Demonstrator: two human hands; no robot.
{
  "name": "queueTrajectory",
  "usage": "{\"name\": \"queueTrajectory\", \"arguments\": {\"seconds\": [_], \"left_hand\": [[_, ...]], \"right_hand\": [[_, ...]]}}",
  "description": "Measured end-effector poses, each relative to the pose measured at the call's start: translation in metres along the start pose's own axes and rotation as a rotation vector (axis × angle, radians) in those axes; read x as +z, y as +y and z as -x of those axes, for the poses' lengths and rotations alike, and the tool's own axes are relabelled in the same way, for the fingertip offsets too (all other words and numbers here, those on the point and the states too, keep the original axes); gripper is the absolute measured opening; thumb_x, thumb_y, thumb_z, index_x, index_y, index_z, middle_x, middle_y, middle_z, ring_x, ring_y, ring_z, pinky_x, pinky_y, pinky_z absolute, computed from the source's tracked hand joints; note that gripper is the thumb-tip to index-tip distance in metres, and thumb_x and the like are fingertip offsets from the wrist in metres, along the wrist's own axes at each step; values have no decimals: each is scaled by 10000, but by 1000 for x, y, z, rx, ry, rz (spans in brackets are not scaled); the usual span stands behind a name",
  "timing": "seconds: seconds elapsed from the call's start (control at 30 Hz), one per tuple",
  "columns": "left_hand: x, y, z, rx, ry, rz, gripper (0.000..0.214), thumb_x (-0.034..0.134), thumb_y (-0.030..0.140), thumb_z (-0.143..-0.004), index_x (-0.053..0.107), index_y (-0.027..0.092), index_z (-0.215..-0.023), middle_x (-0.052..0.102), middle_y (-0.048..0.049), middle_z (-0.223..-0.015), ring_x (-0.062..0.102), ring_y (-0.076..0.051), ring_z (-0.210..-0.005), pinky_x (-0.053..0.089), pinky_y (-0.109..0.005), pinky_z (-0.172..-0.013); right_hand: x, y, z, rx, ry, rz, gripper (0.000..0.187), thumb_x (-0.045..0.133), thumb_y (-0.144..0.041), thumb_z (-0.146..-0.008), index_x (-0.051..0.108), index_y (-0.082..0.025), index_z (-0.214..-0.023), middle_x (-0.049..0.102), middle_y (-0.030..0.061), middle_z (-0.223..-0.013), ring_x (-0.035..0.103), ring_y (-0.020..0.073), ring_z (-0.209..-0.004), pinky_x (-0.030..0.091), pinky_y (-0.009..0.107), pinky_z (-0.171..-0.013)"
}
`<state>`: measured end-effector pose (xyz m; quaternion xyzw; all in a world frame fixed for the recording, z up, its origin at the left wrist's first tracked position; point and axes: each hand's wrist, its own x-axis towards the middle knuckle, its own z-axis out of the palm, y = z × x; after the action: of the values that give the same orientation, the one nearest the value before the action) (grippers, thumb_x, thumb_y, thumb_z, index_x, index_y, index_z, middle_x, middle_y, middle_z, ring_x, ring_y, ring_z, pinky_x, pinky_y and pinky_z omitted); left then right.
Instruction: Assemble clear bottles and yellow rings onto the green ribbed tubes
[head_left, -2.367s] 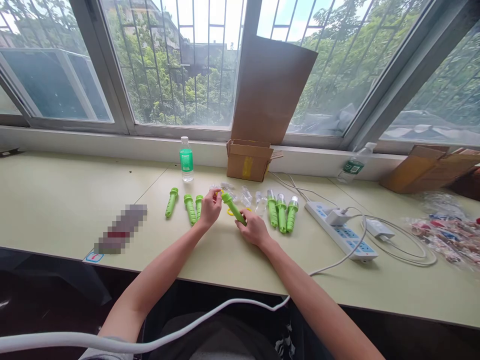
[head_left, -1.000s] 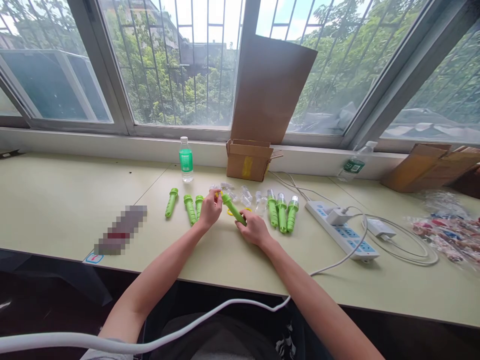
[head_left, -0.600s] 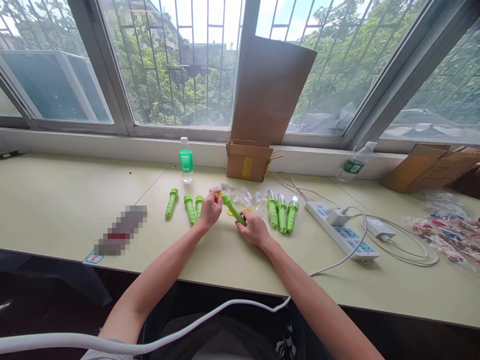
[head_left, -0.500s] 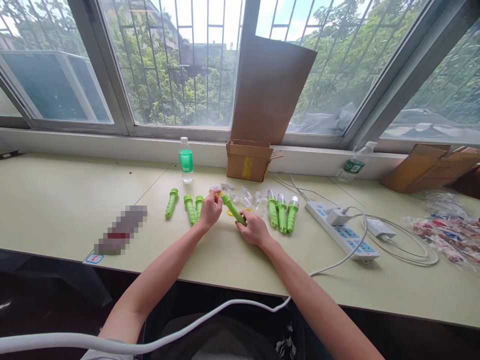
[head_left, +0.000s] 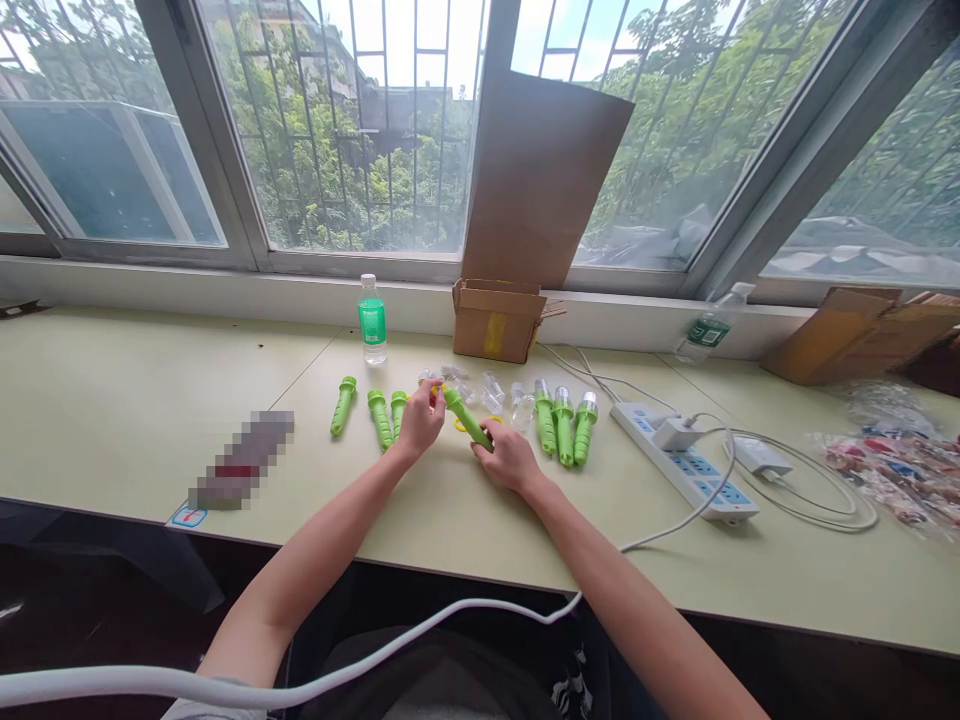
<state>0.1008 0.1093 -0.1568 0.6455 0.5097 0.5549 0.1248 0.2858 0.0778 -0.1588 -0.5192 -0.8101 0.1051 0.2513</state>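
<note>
My right hand (head_left: 508, 456) is closed round the lower end of a green plastic flashlight-like tube (head_left: 466, 415), which slants up and to the left. At its upper end, my left hand (head_left: 422, 416) pinches with thumb and fingertips. A bit of yellow shows by those fingertips, too small to make out. Behind the hands lie clear plastic caps (head_left: 493, 393) and a yellow ring (head_left: 491, 421). To the left are uncapped green tubes (head_left: 343, 406), one partly hidden by my left hand. Three green tubes with clear caps (head_left: 564, 428) lie to the right.
A water bottle (head_left: 373, 322) and a cardboard box (head_left: 496, 322) stand at the back. On the right are a power strip (head_left: 686, 465) with cables, another bottle (head_left: 709, 326) and plastic bags (head_left: 892, 470). A white cable (head_left: 420, 625) crosses below the table edge (head_left: 480, 578).
</note>
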Motion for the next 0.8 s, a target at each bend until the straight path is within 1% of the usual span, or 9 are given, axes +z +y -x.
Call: {"name": "queueTrajectory", "arguments": {"seconds": [0.8], "left_hand": [[1, -1, 1, -16, -29, -19, 224, 449, 248, -889, 550, 191, -1081, 612, -24, -744, 595, -138, -660, 470, -257, -637]], "right_hand": [[1, 2, 0, -5, 11, 8, 155, 540, -292, -775, 587, -209, -898, 622, 15, -752, 506, 154, -619, 309, 253, -574]]}}
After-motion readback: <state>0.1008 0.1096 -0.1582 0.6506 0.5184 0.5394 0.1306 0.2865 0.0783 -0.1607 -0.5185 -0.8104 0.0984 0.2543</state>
